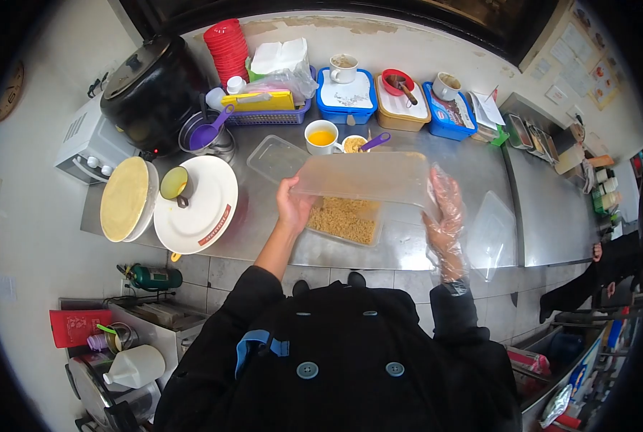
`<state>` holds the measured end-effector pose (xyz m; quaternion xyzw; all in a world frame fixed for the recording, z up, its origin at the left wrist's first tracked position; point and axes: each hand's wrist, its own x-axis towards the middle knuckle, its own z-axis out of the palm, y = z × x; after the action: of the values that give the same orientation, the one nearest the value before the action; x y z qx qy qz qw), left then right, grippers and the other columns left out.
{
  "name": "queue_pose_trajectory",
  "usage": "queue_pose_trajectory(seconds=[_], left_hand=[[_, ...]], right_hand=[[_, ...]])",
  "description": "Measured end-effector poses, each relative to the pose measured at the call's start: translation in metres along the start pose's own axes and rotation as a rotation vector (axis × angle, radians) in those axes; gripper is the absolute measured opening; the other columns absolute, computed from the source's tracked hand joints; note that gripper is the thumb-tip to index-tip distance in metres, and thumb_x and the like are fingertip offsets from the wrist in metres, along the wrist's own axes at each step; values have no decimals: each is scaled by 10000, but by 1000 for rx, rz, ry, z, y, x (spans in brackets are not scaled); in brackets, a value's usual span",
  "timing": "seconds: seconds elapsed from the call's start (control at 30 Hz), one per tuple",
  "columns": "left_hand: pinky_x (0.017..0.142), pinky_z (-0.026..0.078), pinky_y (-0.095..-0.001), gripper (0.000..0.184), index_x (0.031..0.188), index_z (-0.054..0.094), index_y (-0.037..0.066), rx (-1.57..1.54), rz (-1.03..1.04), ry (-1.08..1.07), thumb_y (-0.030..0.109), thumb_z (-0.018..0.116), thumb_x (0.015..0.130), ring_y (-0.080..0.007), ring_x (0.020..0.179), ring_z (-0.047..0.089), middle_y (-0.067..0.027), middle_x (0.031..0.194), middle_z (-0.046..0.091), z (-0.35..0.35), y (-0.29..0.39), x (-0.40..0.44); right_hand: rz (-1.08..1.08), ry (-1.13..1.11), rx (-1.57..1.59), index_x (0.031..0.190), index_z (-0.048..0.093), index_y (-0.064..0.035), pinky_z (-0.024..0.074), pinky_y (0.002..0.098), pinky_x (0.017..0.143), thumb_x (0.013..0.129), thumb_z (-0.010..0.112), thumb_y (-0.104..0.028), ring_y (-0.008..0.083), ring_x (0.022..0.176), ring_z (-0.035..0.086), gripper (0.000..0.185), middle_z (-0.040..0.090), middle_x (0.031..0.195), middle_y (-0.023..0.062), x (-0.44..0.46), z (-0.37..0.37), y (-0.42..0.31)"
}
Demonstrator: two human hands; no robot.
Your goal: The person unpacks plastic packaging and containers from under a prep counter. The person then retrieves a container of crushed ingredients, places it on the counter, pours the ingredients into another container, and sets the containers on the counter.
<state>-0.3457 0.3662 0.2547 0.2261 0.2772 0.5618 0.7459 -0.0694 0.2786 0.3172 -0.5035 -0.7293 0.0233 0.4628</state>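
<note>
My left hand is bare and grips the left end of a translucent plastic container. In a clear plastic glove, my right hand holds the container's right end. The container is raised above a clear tub of brown crumbs on the steel counter. Behind it are a white cup of yellow liquid and a small bowl of crumbs with a purple spoon. A clear lid lies to the right, and another clear plastic piece is behind my left hand.
White plates, a yellowish disc and a black cooker stand at the left. Blue tubs and a purple basket line the wall. At the far right is another person's dark-clothed leg.
</note>
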Motion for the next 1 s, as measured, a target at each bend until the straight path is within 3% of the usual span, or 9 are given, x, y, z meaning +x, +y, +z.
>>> queue_pose_trajectory(seconds=[0.3, 0.4, 0.5, 0.63, 0.73, 0.8, 1.0], left_hand=[[982, 327, -360, 549, 1241, 465, -3, -72, 36, -109, 339, 417, 814, -231, 1133, 475, -102, 1219, 529, 6, 1, -1], [988, 326, -361, 556, 1250, 459, -5, -79, 32, -83, 337, 409, 815, -230, 1147, 470, -105, 1228, 526, 12, -17, 8], [983, 332, -357, 548, 1236, 470, -4, -69, 31, -92, 339, 412, 813, -227, 1141, 475, -103, 1215, 534, 10, -5, 9], [986, 329, -355, 545, 1235, 470, -5, -66, 16, -90, 336, 413, 813, -229, 1140, 475, -103, 1215, 534, 0, 7, 4], [991, 323, -353, 547, 1241, 466, -4, -39, 66, -92, 333, 409, 813, -229, 1146, 470, -103, 1223, 528, 5, -6, 8], [997, 316, -351, 556, 1261, 449, -2, -76, 4, -90, 327, 401, 816, -228, 1153, 463, -104, 1243, 515, 4, -9, 14], [994, 311, -346, 546, 1264, 443, 0, -81, 21, -116, 322, 408, 825, -226, 1156, 454, -101, 1240, 513, 8, 3, 8]], right_hand=[[-6, -34, 6, 1276, 492, -89, 303, 417, 1028, 756, 653, -280, 314, 1210, 421, 577, 491, 1292, 141, 11, -17, -21], [110, 17, 42, 1263, 507, -86, 340, 403, 1000, 764, 636, -310, 301, 1205, 426, 563, 508, 1274, 128, 13, -22, -22], [4, 37, -87, 1264, 505, -82, 357, 389, 989, 731, 662, -255, 286, 1214, 419, 581, 513, 1263, 123, 9, -15, -16], [53, 18, 36, 1270, 499, -85, 336, 388, 1005, 724, 674, -234, 291, 1216, 410, 592, 504, 1278, 120, 9, -3, -20], [-46, 33, -57, 1272, 498, -89, 327, 390, 1010, 716, 683, -236, 302, 1212, 406, 604, 501, 1288, 109, 8, -9, -14], [68, 52, 79, 1272, 500, -97, 303, 399, 1024, 726, 679, -277, 308, 1212, 405, 602, 496, 1299, 103, 11, -11, -16], [-7, 42, -18, 1283, 487, -99, 240, 406, 1063, 731, 671, -218, 314, 1246, 378, 594, 483, 1313, 103, 7, -9, -14]])
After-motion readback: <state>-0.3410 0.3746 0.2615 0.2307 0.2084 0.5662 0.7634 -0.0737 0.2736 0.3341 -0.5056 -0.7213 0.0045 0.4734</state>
